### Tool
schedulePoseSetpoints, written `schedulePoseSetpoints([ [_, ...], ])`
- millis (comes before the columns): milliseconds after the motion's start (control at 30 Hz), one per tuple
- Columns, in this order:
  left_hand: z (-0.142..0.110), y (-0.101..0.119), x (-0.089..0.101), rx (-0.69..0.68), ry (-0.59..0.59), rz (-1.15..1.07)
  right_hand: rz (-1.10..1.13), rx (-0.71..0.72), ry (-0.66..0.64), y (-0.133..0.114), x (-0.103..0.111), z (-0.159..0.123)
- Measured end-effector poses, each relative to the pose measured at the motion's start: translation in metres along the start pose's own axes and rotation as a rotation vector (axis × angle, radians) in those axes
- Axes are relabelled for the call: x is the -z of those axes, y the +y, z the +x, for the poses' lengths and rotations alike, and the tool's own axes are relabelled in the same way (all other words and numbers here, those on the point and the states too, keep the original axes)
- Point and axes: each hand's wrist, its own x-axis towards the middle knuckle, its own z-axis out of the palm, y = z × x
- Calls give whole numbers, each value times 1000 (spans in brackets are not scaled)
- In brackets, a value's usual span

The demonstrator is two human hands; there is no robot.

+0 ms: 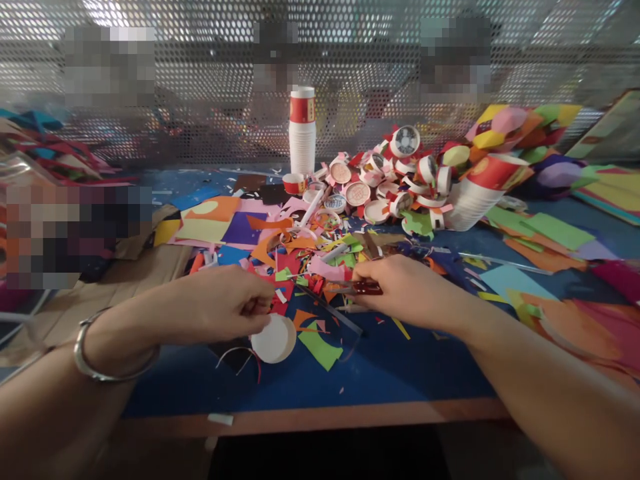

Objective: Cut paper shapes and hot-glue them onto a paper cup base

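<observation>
My left hand (227,301) is closed, its fingers curled over the near part of the paper scraps; what they hold, if anything, is hidden. Just below those fingertips lies a round white paper disc (273,339), partly overlapped by the thumb; I cannot tell whether they touch. My right hand (400,287) grips a pair of scissors (367,287) with dark red handles, the blades pointing left over the scraps. Near the scissor tips is a pink paper piece (326,269). A green paper scrap (323,348) lies between the hands, nearer the table edge.
A tall stack of paper cups (303,140) stands at the back, and another cup stack (483,193) leans at right. Cut cup bottoms (358,194) are heaped between them. Coloured paper sheets (207,220) spread leftward. Behind the blue table (400,373) rises a perforated metal screen (200,133).
</observation>
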Motion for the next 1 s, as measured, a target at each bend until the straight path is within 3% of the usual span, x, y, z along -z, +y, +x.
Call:
schedulePoseSetpoints([
  [100,2,-10,4,8,58,-89,-23,-19,-7,1,1,-1],
  [233,13,-28,7,125,463,-109,-88,-22,-5,2,1,-1],
  [267,16,-33,8,152,512,-81,-107,-20,-5,2,1,-1],
  [400,18,-47,11,208,574,-49,-142,-28,-14,2,1,-1],
  [533,11,-57,19,294,739,25,-172,-46,-7,3,0,-2],
  [633,8,-68,24,383,721,95,-169,-41,-13,4,0,-2],
  [700,8,-75,24,407,601,130,-162,-45,-13,4,-1,-3],
  [867,11,-88,16,279,384,174,-159,-59,-22,2,-1,-2],
  [1000,11,-90,13,215,414,175,-142,-61,-21,2,-1,-2],
])
